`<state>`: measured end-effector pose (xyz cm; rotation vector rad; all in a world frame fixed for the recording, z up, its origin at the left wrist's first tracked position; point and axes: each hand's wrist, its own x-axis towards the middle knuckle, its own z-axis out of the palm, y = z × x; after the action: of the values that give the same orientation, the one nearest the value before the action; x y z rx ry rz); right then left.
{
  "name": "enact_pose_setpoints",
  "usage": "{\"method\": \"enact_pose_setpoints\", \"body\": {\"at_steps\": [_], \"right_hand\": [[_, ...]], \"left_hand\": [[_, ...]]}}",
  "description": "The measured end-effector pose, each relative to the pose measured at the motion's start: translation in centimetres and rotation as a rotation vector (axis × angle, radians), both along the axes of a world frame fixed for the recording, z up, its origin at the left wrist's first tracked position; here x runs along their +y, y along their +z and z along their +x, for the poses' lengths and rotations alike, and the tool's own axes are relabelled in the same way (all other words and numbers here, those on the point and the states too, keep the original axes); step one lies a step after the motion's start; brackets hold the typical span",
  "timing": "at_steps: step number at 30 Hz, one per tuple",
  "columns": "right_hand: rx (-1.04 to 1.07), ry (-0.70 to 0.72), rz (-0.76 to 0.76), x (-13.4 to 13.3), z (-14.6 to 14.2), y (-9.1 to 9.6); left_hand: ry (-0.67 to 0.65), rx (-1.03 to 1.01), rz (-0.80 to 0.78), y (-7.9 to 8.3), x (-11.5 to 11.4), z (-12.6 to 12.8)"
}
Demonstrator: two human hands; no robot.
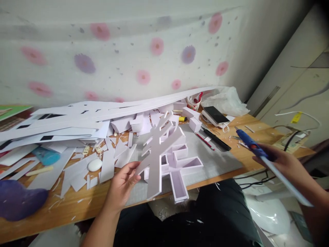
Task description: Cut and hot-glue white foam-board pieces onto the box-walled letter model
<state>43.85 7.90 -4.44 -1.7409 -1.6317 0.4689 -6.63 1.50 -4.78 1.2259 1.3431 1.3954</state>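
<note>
Cutout in one hand, gun in the other

The left hand (124, 185) had its thumb and fingers pinched narrowly on the left edge of a white, branching cutout (154, 164). The cutout stood tilted above the near part of a grey mat (228, 164), its lower end close to the front edge of the surface (257, 127). Behind it and to its right was a white frame (191, 164) of walled, open channels, partly hidden by the cutout; whether the two touched could not be told.

The right hand (276, 158) held a blue glue gun (248, 139), fingers closed around its grip, well apart from the cutout. The nozzle pointed up and to the left, and a long white stick (285, 180) ran from the rear across the forearm.

A pencil (205, 141) and a black tool (217, 140) lay side by side on the mat. Beyond them were a phone (216, 115), a cup (194, 104) and a plastic bag (227, 101). To the left, white scraps (108, 164) littered the surface before a stack of long sheets (74, 115).
</note>
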Motion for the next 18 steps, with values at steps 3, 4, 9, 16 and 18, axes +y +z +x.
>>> {"method": "enact_pose_setpoints", "body": {"at_steps": [3, 4, 9, 16, 18], "right_hand": [[0.251, 0.069, -0.091, -1.6, -3.1, 0.9], [0.343, 0.124, -0.106, -2.1, -4.4, 1.1], [0.534, 0.411, -0.271, -3.3, -10.8, 2.3], [0.294, 0.542, -0.347, -2.2, -14.2, 4.5], [0.221, 0.578, -0.346, -1.9, -14.5, 4.7]], "left_hand": [[0.020, -0.182, 0.049, -1.7, 0.0, 0.3], [0.020, -0.209, 0.068, -2.1, 0.1, 0.5], [-0.028, -0.261, 0.095, -3.1, 0.1, 1.0], [-0.027, -0.289, 0.099, -3.5, -0.1, 1.1], [-0.023, -0.303, 0.109, -3.5, -0.1, 1.0]]}}
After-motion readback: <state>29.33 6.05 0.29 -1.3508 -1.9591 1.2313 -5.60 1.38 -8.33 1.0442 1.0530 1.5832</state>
